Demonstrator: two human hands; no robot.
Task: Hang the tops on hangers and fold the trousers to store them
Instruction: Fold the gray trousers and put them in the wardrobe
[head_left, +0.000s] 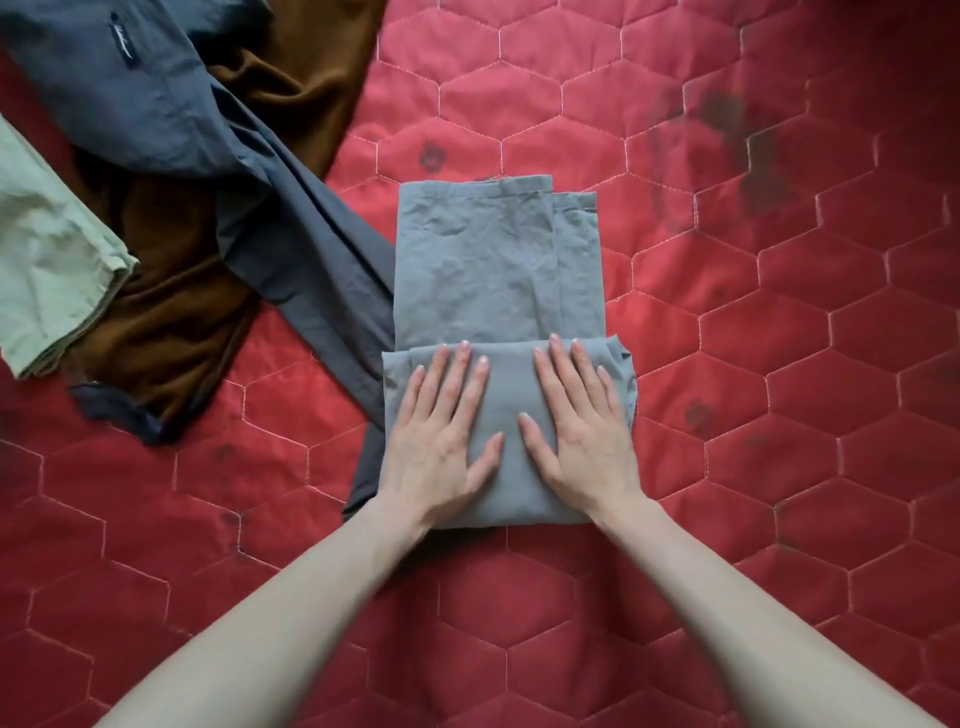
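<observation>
Grey trousers (493, 260) lie folded lengthwise in the middle of the red quilt, with their near end turned over into a thick fold. My left hand (441, 436) presses flat on the left part of that fold, fingers straight and spread. Beside it, my right hand (576, 431) lies flat on the fold's right part in the same way. Neither hand grips the cloth.
A pile of clothes lies at the left: a dark blue-grey garment (171, 98) stretching down toward the trousers, a brown garment (171, 312) under it, and a folded pale green piece (47, 260) at the left edge. The red hexagon-quilted cover (753, 364) spreads to the right.
</observation>
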